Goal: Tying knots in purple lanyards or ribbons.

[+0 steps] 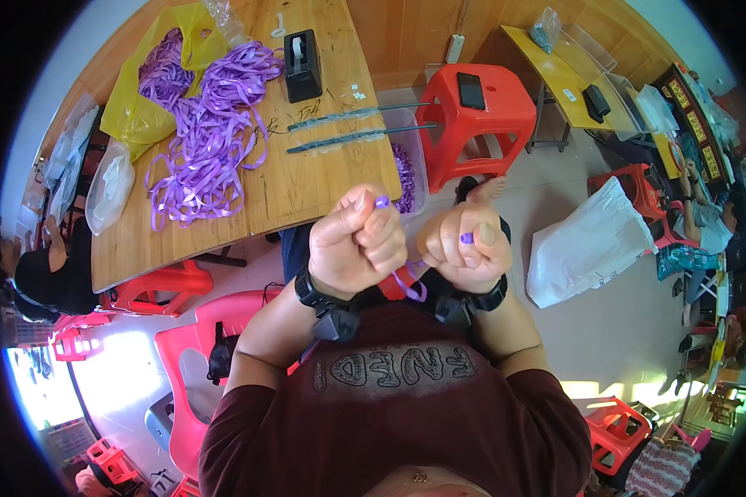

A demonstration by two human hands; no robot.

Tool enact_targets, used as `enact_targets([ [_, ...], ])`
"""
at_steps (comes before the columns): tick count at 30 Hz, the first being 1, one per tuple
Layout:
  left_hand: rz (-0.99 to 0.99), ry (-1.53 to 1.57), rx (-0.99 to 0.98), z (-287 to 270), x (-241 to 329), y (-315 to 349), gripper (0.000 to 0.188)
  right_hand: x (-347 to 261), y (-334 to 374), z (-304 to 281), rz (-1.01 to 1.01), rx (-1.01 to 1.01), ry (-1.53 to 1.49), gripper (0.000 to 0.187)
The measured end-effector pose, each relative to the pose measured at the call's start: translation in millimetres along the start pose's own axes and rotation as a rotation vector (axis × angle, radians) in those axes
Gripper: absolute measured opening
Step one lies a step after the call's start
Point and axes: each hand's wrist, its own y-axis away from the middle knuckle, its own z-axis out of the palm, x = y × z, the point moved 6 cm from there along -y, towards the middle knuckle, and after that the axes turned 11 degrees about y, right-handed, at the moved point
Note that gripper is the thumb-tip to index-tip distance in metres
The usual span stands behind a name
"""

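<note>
My left hand (357, 242) and my right hand (466, 247) are held up side by side before my chest, both closed with the fingers curled in. A purple ribbon (414, 284) is gripped in them. Small purple bits poke out at the thumb and fingers of each hand, and a loop hangs below, between the wrists. Most of the ribbon is hidden inside the fists. On the wooden table (307, 195) to the left lies a tangled heap of purple ribbon (207, 157), part of it spilling from a yellow plastic bag (133, 116).
A black tape dispenser (303, 70) and two dark rods (340, 142) rest on the table. Beside its edge sits a clear bin (418, 178) of purple pieces. A red stool (481, 108) carries a phone (471, 91). At right stands a white sack (588, 244); other people sit further off.
</note>
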Motion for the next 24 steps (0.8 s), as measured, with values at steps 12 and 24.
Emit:
enact_targets([
  [12, 0.088, -0.838, -0.017, 6.6, 19.4, -10.3, 0.032, 3.1, -22.5, 3.0, 0.172, -0.098, 0.875, 0.019],
  [24, 0.607, -0.308, 0.010, 14.4, 120.8, 34.3, 0.027, 16.7, 17.9, -64.1, 0.349, -0.003, 0.224, 0.028],
])
